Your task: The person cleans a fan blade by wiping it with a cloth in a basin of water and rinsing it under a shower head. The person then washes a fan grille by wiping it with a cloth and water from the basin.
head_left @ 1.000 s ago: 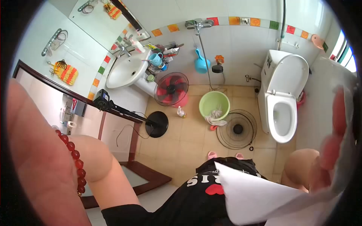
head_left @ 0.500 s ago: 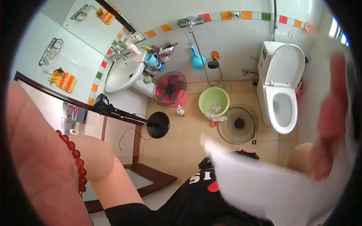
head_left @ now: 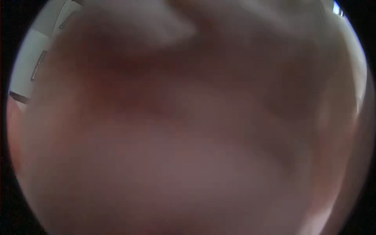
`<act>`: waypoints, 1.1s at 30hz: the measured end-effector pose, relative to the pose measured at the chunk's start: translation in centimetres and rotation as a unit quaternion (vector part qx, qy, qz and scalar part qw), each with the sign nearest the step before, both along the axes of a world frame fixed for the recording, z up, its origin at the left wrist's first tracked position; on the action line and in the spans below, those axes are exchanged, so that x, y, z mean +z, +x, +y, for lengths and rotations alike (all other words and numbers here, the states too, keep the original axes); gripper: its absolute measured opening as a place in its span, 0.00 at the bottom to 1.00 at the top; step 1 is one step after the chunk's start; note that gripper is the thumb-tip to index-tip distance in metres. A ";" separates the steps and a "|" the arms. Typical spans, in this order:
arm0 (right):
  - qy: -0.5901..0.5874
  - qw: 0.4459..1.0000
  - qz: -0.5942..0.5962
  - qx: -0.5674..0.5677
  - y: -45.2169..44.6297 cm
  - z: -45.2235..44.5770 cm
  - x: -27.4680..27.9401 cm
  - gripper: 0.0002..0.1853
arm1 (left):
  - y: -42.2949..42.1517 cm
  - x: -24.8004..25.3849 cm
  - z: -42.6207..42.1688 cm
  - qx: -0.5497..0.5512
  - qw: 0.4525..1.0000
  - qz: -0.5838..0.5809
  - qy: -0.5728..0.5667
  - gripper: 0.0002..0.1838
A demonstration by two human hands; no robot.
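A blurred, pinkish-grey mass right against the lens fills nearly the whole view. It looks like my right hand (head_left: 333, 152) with a thin white sheet, either cloth or paper (head_left: 164, 27), pressed up close. Where the hand ends and the sheet begins, I cannot make out. Its fingers are smeared beyond reading. At the far left edge a strip of skin shows, probably part of my left hand (head_left: 15, 137); its fingers are hidden.
Behind the blur at upper left are a pale wall (head_left: 27, 58) with a metal rail (head_left: 38, 65) and a dark frame edge (head_left: 18, 97). A bright window (head_left: 338, 8) shows at upper right. Everything else is covered.
The white sheet and my right hand have come from the lower right up over the lens, hiding the bathroom. My left hand now shows only as a strip at the left edge.
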State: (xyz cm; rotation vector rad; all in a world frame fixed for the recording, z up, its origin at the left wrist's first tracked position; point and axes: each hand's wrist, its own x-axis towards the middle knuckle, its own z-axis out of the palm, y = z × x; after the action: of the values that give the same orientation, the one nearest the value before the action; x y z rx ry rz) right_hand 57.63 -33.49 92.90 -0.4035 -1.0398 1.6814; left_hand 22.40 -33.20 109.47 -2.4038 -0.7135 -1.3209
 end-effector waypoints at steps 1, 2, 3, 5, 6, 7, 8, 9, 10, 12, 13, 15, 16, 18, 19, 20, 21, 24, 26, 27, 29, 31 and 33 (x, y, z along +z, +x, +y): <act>0.003 1.000 0.004 -0.002 0.2 -0.1 0.1 0.08 | 0.1 0.0 0.0 -0.006 1.000 0.005 0.001 0.21; 0.006 1.000 0.004 -0.004 0.4 -0.4 -0.1 0.08 | 0.2 -0.2 -0.1 -0.012 1.000 0.003 0.002 0.22; 0.001 1.000 0.004 -0.007 0.5 -0.6 -0.2 0.08 | 0.2 -0.1 -0.1 -0.014 1.000 0.002 0.002 0.22; -0.005 1.000 0.005 -0.008 0.7 -0.9 -0.1 0.08 | 0.5 0.2 0.1 -0.022 1.000 0.003 0.000 0.22; -0.003 1.000 0.005 -0.011 0.8 -1.1 -0.1 0.08 | 0.7 0.2 0.2 -0.024 1.000 0.006 0.004 0.22; -0.002 1.000 0.008 -0.014 0.9 -1.2 -0.2 0.08 | 0.9 0.1 0.1 -0.029 1.000 0.008 0.004 0.22; -0.003 1.000 0.009 -0.015 1.1 -1.4 -0.1 0.08 | 1.0 0.1 0.1 -0.031 0.999 0.007 0.005 0.22; -0.004 1.000 0.009 -0.016 1.0 -1.3 0.0 0.08 | 1.1 0.1 0.2 -0.033 0.999 0.007 0.000 0.22; -0.002 1.000 0.009 -0.015 1.0 -1.1 0.3 0.08 | 1.2 0.2 0.3 -0.033 0.999 0.006 0.003 0.22; 0.002 1.000 0.007 -0.018 1.0 -1.1 0.3 0.08 | 1.4 0.2 0.4 -0.039 0.999 0.007 0.009 0.22; 0.001 1.000 0.006 -0.020 1.2 -1.4 0.1 0.08 | 1.4 0.0 0.5 -0.041 0.999 0.005 0.009 0.23; 0.001 1.000 0.005 -0.022 1.3 -1.6 -0.1 0.08 | 1.4 0.0 0.8 -0.049 0.999 0.005 0.011 0.23; 0.000 1.000 0.007 -0.024 1.3 -1.8 -0.3 0.08 | 1.4 0.0 0.8 -0.053 0.999 0.005 0.012 0.23; 0.001 1.000 0.016 -0.026 1.5 -2.0 0.0 0.08 | 1.7 0.1 0.9 -0.058 0.998 0.011 0.010 0.23; -0.004 1.000 0.016 -0.025 1.6 -2.1 0.2 0.08 | 1.9 0.2 1.0 -0.059 0.998 0.010 0.007 0.23; -0.006 1.000 0.020 -0.024 1.5 -2.0 0.4 0.08 | 2.1 0.4 1.2 -0.059 0.998 0.011 0.006 0.23; -0.003 0.999 0.020 -0.026 1.6 -2.1 0.5 0.08 | 2.4 0.5 1.3 -0.063 0.998 0.010 0.008 0.23; -0.002 0.999 0.021 -0.028 1.7 -2.5 0.6 0.08 | 2.7 0.6 1.6 -0.073 0.997 0.013 0.010 0.24; 0.000 0.999 0.025 -0.033 1.9 -2.9 0.6 0.08 | 2.8 0.6 1.9 -0.084 0.996 0.015 0.016 0.24; 0.001 0.999 0.031 -0.035 1.8 -2.9 0.7 0.08 | 2.9 0.6 1.9 -0.090 0.996 0.016 0.016 0.24; -0.005 0.998 0.045 -0.035 2.0 -3.1 0.9 0.08 | 3.3 0.5 2.4 -0.093 0.995 0.018 0.008 0.24; -0.003 0.998 0.055 -0.039 1.8 -3.2 1.4 0.08 | 4.0 0.7 3.3 -0.109 0.994 0.020 0.008 0.24; 0.000 0.997 0.064 -0.040 1.4 -3.5 1.8 0.08 | 4.3 0.6 3.9 -0.127 0.992 0.020 0.009 0.25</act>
State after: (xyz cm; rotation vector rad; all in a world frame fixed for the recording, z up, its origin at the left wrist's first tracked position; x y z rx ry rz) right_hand 59.06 -36.94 94.73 -0.3284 -0.9185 1.6138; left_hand 26.73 -29.29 110.04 -2.5645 -0.3918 -1.3592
